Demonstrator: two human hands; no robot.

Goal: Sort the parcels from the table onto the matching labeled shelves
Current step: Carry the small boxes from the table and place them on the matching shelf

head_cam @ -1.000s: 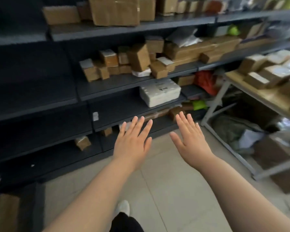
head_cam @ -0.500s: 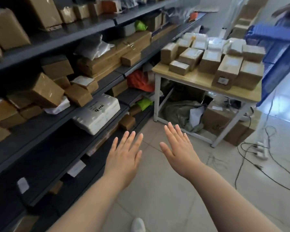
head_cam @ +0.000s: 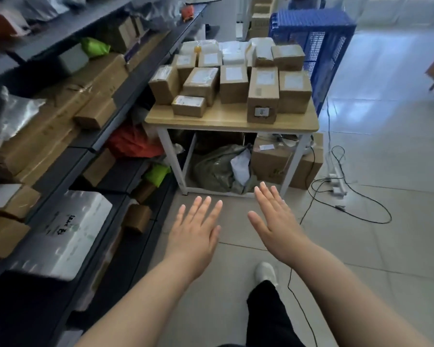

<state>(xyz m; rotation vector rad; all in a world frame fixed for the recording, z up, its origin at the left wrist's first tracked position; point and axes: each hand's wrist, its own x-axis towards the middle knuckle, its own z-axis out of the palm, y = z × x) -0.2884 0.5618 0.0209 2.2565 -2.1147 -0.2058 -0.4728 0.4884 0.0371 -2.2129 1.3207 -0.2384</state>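
1. Parcels [head_cam: 233, 83] crowd the table [head_cam: 226, 122], far ahead of both hands.
2. Left hand [head_cam: 193, 236] and right hand [head_cam: 276, 226] hover flat, fingers straight, holding nothing.
3. Best to lift a near-edge box two-handed and read its label first.
4. Shelves [head_cam: 125, 101] on the left hold boxes and bags; the blue crate [head_cam: 316, 46] hides its contents.

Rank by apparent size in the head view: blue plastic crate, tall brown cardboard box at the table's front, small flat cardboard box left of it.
blue plastic crate
tall brown cardboard box
small flat cardboard box
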